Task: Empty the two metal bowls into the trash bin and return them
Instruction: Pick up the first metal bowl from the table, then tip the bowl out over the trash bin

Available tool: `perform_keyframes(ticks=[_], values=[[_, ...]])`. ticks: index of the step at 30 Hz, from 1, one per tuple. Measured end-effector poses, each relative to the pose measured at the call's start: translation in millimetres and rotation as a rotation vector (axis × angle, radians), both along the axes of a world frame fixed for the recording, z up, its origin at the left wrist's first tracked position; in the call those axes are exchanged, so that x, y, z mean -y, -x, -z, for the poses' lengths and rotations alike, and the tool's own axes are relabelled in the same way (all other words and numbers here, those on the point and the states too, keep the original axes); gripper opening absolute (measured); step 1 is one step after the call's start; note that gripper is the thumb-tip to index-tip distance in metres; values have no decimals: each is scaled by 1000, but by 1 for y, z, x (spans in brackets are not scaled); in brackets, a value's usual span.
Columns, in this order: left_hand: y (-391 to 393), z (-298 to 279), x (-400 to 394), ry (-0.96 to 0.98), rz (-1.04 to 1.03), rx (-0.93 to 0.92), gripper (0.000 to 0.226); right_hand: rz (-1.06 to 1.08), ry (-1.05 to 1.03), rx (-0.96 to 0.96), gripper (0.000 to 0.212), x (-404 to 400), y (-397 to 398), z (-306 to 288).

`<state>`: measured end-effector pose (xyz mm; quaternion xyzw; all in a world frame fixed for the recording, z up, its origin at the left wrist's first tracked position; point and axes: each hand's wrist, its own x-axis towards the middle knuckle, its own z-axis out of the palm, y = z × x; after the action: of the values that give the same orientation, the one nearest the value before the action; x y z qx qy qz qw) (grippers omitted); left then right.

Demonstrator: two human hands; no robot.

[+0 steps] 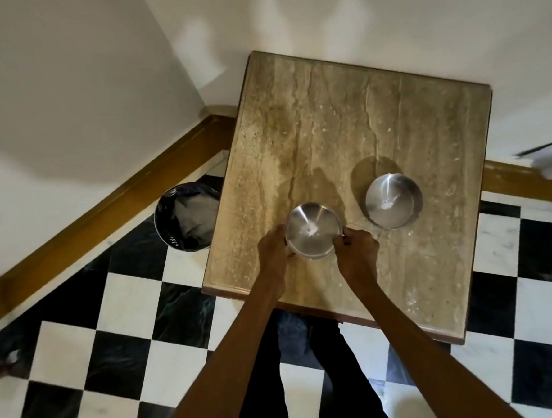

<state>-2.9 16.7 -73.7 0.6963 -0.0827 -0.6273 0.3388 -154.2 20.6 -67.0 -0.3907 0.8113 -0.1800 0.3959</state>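
Observation:
Two metal bowls stand on a beige stone table [327, 115]. The near-left bowl [311, 229] has a small white scrap at its bottom. My left hand [272, 257] grips its left rim and my right hand [356, 255] pinches its right rim. The second bowl [393, 200], also with a white bit inside, sits untouched further right. A round trash bin [186, 217] lined with a black bag stands on the floor just left of the table, its right side hidden by the table edge.
The floor [121, 347] is black-and-white checkered tile. White walls with a wooden skirting board [107, 212] close off the corner behind the bin and table. My legs in dark trousers stand at the table's near edge.

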Motion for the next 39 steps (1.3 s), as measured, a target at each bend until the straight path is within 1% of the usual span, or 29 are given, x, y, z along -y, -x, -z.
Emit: perform_keyframes(ticks=[2, 4, 6, 8, 11, 13, 14, 15, 17, 21, 24, 27, 29, 32, 33, 34, 36, 37, 38, 39], values=[[-16, -7, 0, -79, -39, -146, 23, -40, -11, 19, 25, 1, -3, -9], [-35, -16, -2, -119, -91, -352, 32, -122, -14, 52, 24, 2, -11, -16], [-53, -23, -6, -102, -183, -598, 45, -228, 5, 56, 22, 5, -22, -25], [-74, -27, -14, -98, -244, -794, 59, -346, 42, 60, 21, 10, -41, -40], [-106, -28, -25, -80, -221, -1032, 82, -477, 106, 84, 28, 16, -76, -60], [-125, -25, -32, -73, -232, -1137, 96, -498, 127, 96, 23, 21, -100, -60], [-137, -23, -33, -71, -267, -1175, 99, -501, 131, 104, 20, 24, -113, -57], [-146, -23, -33, -61, -300, -1193, 99, -498, 132, 110, 18, 28, -123, -54], [-167, -17, -30, -18, -327, -1168, 98, -525, 150, 129, 17, 35, -144, -43], [-208, 1, -17, 60, -306, -1061, 99, -596, 165, 191, 20, 52, -183, -21], [-238, 22, 1, 52, -317, -871, 84, -631, 144, 244, 29, 64, -206, -3], [-265, 47, 22, 33, -236, -680, 77, -664, 172, 269, 32, 75, -224, 12], [-279, 66, 37, 9, -85, -470, 72, -687, 178, 290, 32, 81, -232, 22], [-289, 95, 51, 29, 210, -9, 60, -777, 195, 267, 34, 89, -240, 34], [-290, 103, 55, 66, 300, 152, 63, -799, 192, 265, 34, 92, -241, 37], [-289, 110, 56, 102, 394, 316, 76, -824, 191, 258, 35, 93, -240, 38], [-286, 113, 53, 160, 612, 596, 113, -908, 212, 188, 38, 91, -237, 40], [-288, 112, 51, 205, 724, 690, 125, -982, 220, 121, 41, 90, -238, 38], [-299, 146, 56, 242, 792, 745, 129, -1069, 206, 47, 45, 99, -252, 70], [-304, 153, 57, 293, 844, 794, 130, -1142, 214, -13, 51, 101, -259, 78]])
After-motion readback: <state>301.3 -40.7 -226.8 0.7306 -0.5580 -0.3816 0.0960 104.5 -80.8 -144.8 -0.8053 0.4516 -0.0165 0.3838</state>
